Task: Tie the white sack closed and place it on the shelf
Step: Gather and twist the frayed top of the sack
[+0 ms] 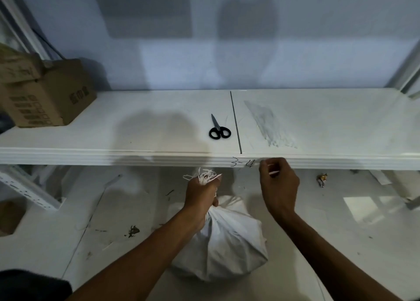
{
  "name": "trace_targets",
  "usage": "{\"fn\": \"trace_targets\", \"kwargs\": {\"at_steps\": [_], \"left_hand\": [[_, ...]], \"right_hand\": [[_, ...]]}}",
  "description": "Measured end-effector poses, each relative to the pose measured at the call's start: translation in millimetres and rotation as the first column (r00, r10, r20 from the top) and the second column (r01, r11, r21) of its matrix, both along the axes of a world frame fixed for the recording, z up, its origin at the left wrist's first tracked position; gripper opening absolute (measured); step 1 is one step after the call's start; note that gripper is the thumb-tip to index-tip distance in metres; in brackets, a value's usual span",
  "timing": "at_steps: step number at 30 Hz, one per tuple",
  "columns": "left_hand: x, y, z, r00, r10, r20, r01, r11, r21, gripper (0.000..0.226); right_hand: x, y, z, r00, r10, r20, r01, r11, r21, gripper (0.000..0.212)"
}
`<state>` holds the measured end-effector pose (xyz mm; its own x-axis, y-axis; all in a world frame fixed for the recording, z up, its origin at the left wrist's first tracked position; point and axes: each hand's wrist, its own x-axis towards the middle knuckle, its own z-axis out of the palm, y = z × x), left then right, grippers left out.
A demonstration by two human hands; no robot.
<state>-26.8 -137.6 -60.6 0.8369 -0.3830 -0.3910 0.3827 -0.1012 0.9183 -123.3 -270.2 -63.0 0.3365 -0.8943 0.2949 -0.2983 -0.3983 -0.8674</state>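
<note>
The white sack (pixel 227 244) sits on the floor below the shelf, bulging, with its neck gathered upward. My left hand (pixel 201 198) is clenched around that gathered neck, and frayed white threads stick out above the fist. My right hand (pixel 278 187) is raised beside it, just under the shelf edge, fingers pinched on a thin white tie strip. The white shelf (pixel 136 150) runs across the view above the sack.
Black scissors (pixel 219 129) lie on the shelf near a seam. A cardboard box (pixel 45 96) stands at the shelf's left end. A bundle of clear strips (pixel 270 125) lies on the right half. Scraps and a crumpled wrapper (pixel 322 179) litter the floor.
</note>
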Motion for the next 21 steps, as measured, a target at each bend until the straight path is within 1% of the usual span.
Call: {"fn": "trace_targets", "kwargs": {"at_steps": [3,5,7,11,15,17,21], "left_hand": [[-1,0,-1,1.000,-0.004,-0.018,0.004,1.000,-0.012,0.012],[-3,1,-2,1.000,-0.003,-0.021,0.002,1.000,-0.011,0.011],[-3,1,-2,1.000,0.001,-0.027,-0.001,1.000,-0.018,0.012],[1,4,-2,0.999,0.009,-0.039,-0.010,1.000,-0.024,0.015],[3,8,-4,0.998,0.035,-0.045,-0.036,0.999,-0.020,0.012],[4,8,-6,0.997,0.051,-0.057,-0.052,0.998,-0.027,0.012],[4,8,-8,0.996,0.059,-0.071,-0.062,0.997,-0.035,0.014]], "right_hand": [[12,-21,16,0.995,-0.099,-0.014,0.099,0.995,0.020,0.017],[18,-35,17,0.989,-0.135,-0.052,0.138,0.989,0.047,0.025],[23,-46,13,0.986,-0.141,-0.088,0.145,0.988,0.044,0.032],[31,-50,7,0.978,-0.132,-0.159,0.139,0.990,0.033,0.041],[38,-52,6,0.970,-0.143,-0.197,0.150,0.988,0.023,0.056],[42,-54,7,0.963,-0.162,-0.214,0.170,0.985,0.021,0.055],[45,-56,11,0.959,-0.180,-0.218,0.191,0.981,0.033,0.036]]}}
